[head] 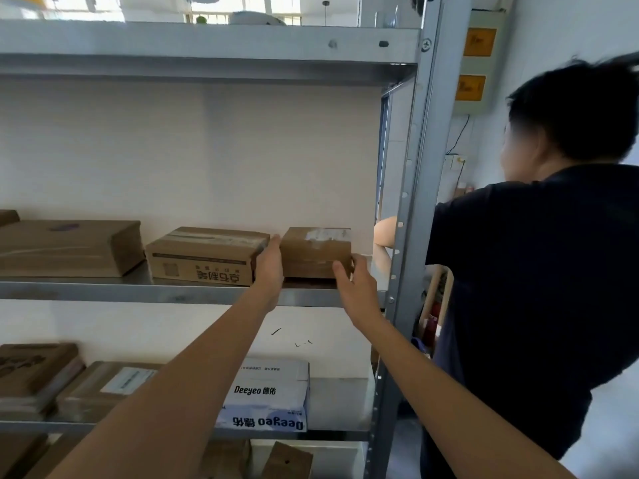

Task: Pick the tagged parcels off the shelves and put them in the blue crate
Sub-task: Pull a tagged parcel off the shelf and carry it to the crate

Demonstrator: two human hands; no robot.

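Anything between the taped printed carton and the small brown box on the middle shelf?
Head view: only the left hand, pressed on the small brown cardboard box, fills the gap beside the taped printed carton.

Matt cardboard parcel (315, 252), metal shelf (166, 292)

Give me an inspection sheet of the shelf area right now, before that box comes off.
Surface: grey metal shelving; middle shelf holds cartons.
Job's things: small brown carton at the middle shelf's right end, white label on top; blue crate not seen.
Clutter: printed carton and flat brown parcel to its left; white Deeyeo box on the shelf below.
Hands: left hand against the carton's left side; right hand curled round its right front corner.
Cables: black wire on the wall.
Surroundings: person in dark shirt standing right of the upright.
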